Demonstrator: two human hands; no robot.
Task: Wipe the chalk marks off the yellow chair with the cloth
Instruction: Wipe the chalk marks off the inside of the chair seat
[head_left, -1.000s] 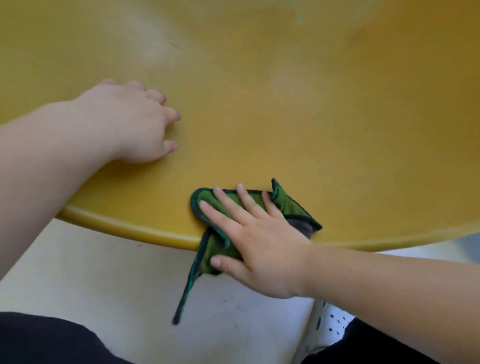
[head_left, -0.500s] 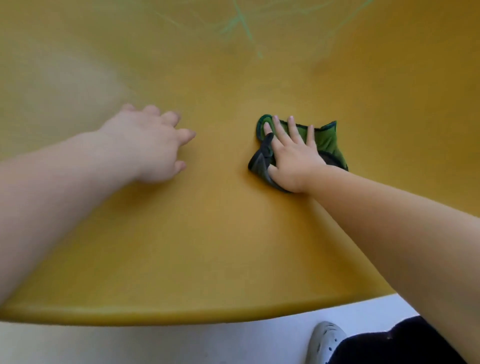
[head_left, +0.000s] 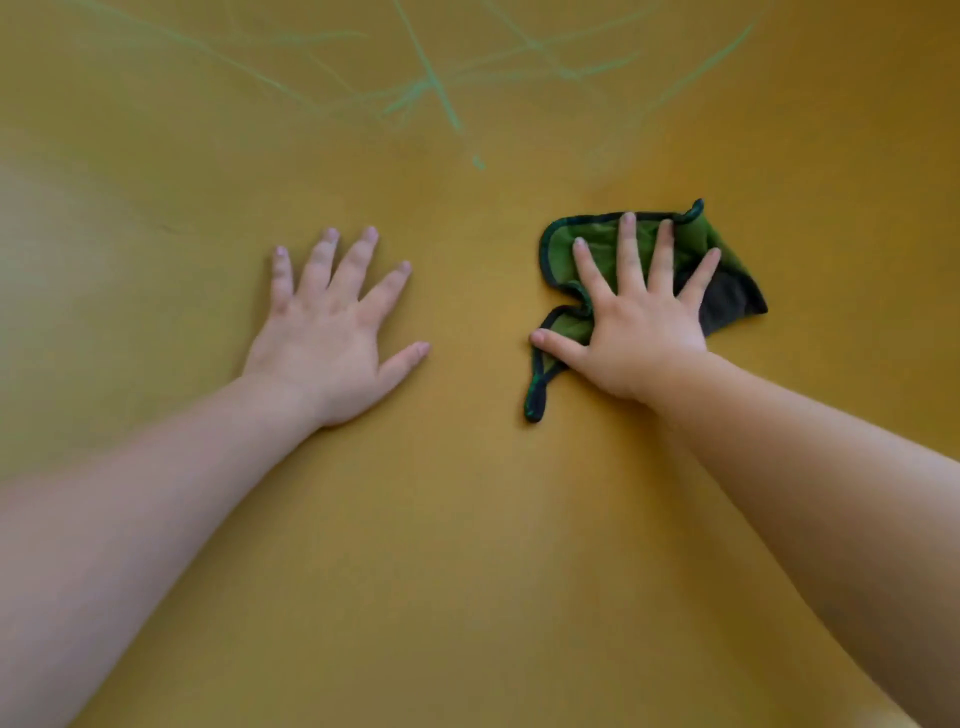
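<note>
Head view: right hand (head_left: 639, 332), fingers spread, presses the dark-edged green cloth (head_left: 602, 244) on the yellow plastic chair (head_left: 467, 519); left hand (head_left: 332, 338) rests splayed. Beyond, green chalk scribbles (head_left: 431, 78) look unwiped.

Both hands lie flat on the chair (head_left: 467, 519), side by side and well apart, the left hand (head_left: 332, 332) at nine o'clock of the right hand (head_left: 636, 322). The cloth (head_left: 605, 244) lies on the chair under the right hand, whose spread fingers press on it (one corner trails out at seven o'clock, below the thumb). The chalk marks (head_left: 436, 88) sit farther back, at one o'clock of the left hand and eleven o'clock of the cloth, apart from both.
</note>
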